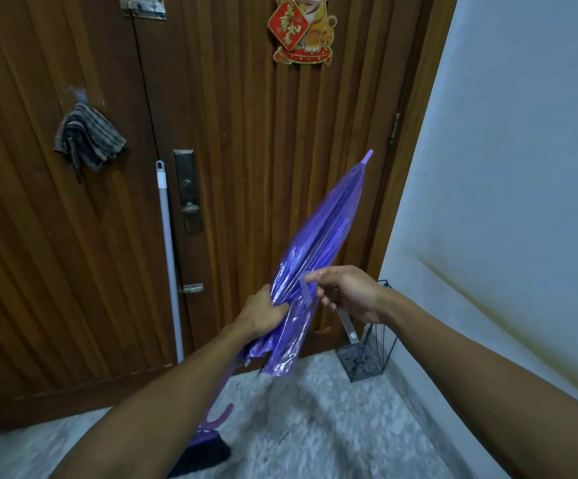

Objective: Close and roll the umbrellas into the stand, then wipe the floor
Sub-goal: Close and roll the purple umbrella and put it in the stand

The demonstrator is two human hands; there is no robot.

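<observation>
A closed, see-through purple umbrella (325, 233) slants up to the right in front of the wooden door, tip high, hooked purple handle (220, 414) low behind my left forearm. My left hand (263, 311) is wrapped around the gathered canopy near its lower end. My right hand (346, 292) pinches the umbrella's closure strap (306, 288) between thumb and fingers, right beside the canopy. A wire umbrella stand (367, 354) sits on the floor in the corner by the white wall, with a clear handle poking out of it.
A white mop pole (168, 257) leans on the door. On a door hook hangs a striped cloth (89, 136). A dark broom head (204, 456) lies on the speckled floor (315, 420) beneath my left arm. The white wall (508, 167) closes in the right side.
</observation>
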